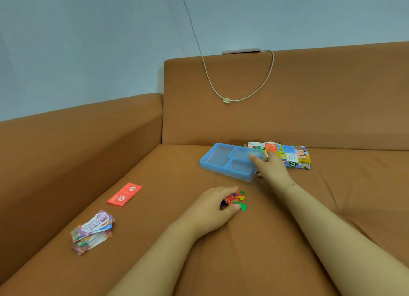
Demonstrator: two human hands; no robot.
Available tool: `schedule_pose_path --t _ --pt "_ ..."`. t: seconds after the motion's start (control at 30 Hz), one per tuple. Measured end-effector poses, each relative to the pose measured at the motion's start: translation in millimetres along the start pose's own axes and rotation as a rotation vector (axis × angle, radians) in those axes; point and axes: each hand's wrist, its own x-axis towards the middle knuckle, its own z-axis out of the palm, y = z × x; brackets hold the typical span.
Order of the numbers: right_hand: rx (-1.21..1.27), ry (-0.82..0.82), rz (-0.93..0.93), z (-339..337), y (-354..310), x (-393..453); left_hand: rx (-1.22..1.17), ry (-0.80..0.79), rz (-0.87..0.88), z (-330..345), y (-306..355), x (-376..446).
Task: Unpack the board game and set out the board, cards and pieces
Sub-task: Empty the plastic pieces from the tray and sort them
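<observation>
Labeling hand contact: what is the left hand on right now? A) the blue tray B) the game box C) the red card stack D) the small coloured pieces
D: the left hand curls over the pile of small coloured pieces on the sofa seat, while the right hand is the one at the blue tray.

Single head-worn view, forward and down over the sofa seat (155, 207) (hands close below)

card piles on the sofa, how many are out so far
2. A red stack lies flat on the seat toward the left; a fanned colourful pile sits nearer the camera, left of it. More may be hidden in the game box.
</observation>
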Motion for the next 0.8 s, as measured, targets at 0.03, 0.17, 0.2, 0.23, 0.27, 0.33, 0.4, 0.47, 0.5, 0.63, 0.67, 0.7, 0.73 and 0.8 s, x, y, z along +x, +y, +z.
schedule_pose_path --t 0.03,0.17,0.2,0.23,0.27,0.33,0.4,0.47,0.5,0.63,0.67,0.7,0.73,0.8 --pt "-0.030 0.028 -0.006 -2 0 -1 -0.027 0.001 0.016 0 1 -1" --pt "-0.099 0.090 -0.029 -11 -3 -16 -0.231 0.040 0.021 0 4 -3" --pt "-0.101 0.115 -0.041 -13 -3 -19 -0.301 0.080 -0.003 -2 3 -3" --pt "-0.101 0.149 -0.068 -15 -3 -24 -0.357 0.138 -0.035 -6 1 -4" --pt "-0.102 0.182 -0.106 -18 -3 -28 -0.380 0.218 -0.068 -11 -2 -5" --pt "-0.121 0.212 -0.199 -21 -2 -41 -0.306 0.390 -0.149 -19 -14 -7" --pt "-0.182 0.150 -0.268 -21 -2 -57 -0.181 0.457 -0.238 -23 -24 -9" --pt "-0.296 -0.047 -0.310 -13 -1 -71 -0.045 0.366 -0.295 -21 -29 -9" --pt "-0.379 -0.181 -0.343 -9 0 -76 0.050 0.286 -0.293 -19 -29 -8" --pt "-0.660 -0.531 -0.400 -2 -2 -86 0.290 0.005 -0.193 -12 -21 -7" --pt "-0.662 -0.554 -0.370 -3 -4 -87 0.279 -0.038 -0.185 -10 -19 -8" --pt "-0.641 -0.567 -0.344 -4 -4 -88 0.249 -0.063 -0.183 -10 -17 -9" --pt "-0.610 -0.577 -0.324 -6 -4 -89 0.210 -0.074 -0.186 -9 -16 -10" --pt "-0.559 -0.590 -0.313 -9 -4 -94 0.144 -0.076 -0.190 -10 -12 -13"
